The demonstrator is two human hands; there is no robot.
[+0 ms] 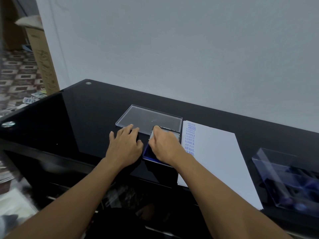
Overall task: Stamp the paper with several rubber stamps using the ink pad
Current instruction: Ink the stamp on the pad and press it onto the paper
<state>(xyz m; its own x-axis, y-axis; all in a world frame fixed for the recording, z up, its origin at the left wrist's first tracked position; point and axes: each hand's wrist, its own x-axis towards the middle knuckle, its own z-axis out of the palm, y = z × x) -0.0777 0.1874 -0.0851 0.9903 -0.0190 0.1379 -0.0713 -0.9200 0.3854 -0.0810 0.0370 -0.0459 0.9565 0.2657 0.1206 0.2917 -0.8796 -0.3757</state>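
The right hand (164,146) has its fingers curled round a small rubber stamp (152,135), whose pale body shows just past the knuckles. It holds the stamp over the blue ink pad (147,152); the hand hides whether the stamp's face touches the ink. The left hand (125,145) lies flat on the table (72,118) with its fingers spread and straight, just beside the pad's left edge. Its fingertips reach the near edge of a clear plastic lid (149,119), which lies flat directly behind the pad.

Just right of the pad lies a white sheet of paper (217,152), its near end reaching the table's front edge. Down its left margin runs a column of blue stamped words (190,138): AMENDED at the top, then SAMPLE several times, then AIR MAIL. Further right, apart from the paper, stands a clear plastic box (283,176) with dark things inside, too blurred to name. The table is glossy black and stands against a pale wall (172,49). At far left a tall cardboard box (43,61) stands on a patterned floor (19,75).
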